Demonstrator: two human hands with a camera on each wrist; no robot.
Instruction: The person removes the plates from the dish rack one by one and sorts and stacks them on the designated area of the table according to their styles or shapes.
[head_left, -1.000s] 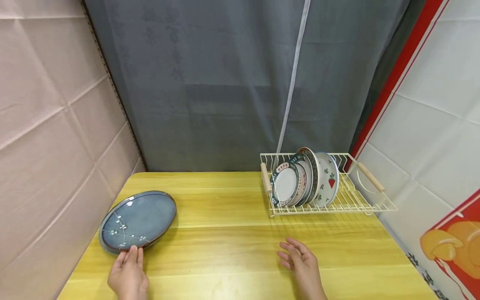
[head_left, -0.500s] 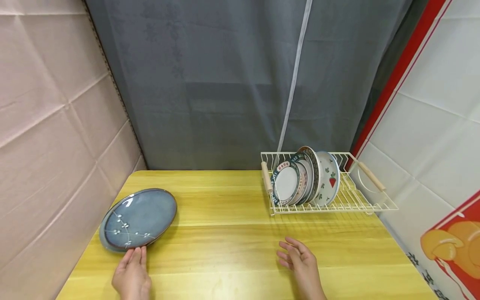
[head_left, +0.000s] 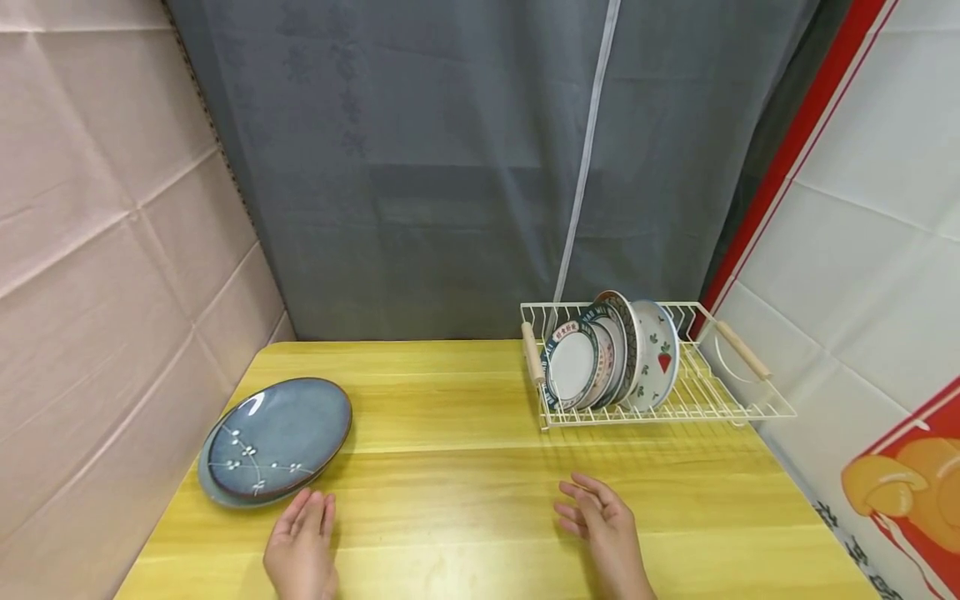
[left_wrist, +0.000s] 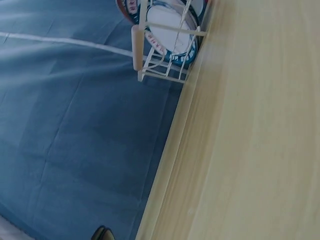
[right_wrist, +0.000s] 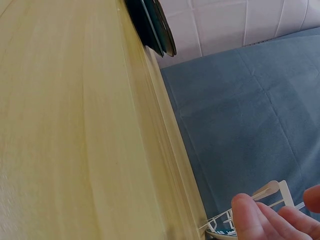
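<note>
Two blue oval-looking plates lie stacked on the left of the table, the upper plate [head_left: 288, 425] bearing a white blossom-branch pattern and the lower plate [head_left: 207, 482] showing at its left rim. Just off their near right edge is my left hand [head_left: 303, 546], fingers loosely extended and holding nothing. My right hand [head_left: 603, 533] hovers over the table in front of the dish rack [head_left: 720, 392], its fingers relaxed and nothing in them. In the right wrist view, some fingers [right_wrist: 270, 222] show at the lower right, with the plates' dark edges at the top.
The cream wire rack has wooden handles [head_left: 742, 352]. Several upright dishes fill its left part, among them a white-centred plate [head_left: 572, 369] and a strawberry-patterned bowl [head_left: 654, 358]. A grey curtain [head_left: 420, 167] hangs behind the wooden table [head_left: 442, 508]; cloth walls flank both sides.
My left hand has let go of the upper plate's near edge and moved right, away from it. The plates lie stacked as before, shifted slightly. My right hand stays in place.
</note>
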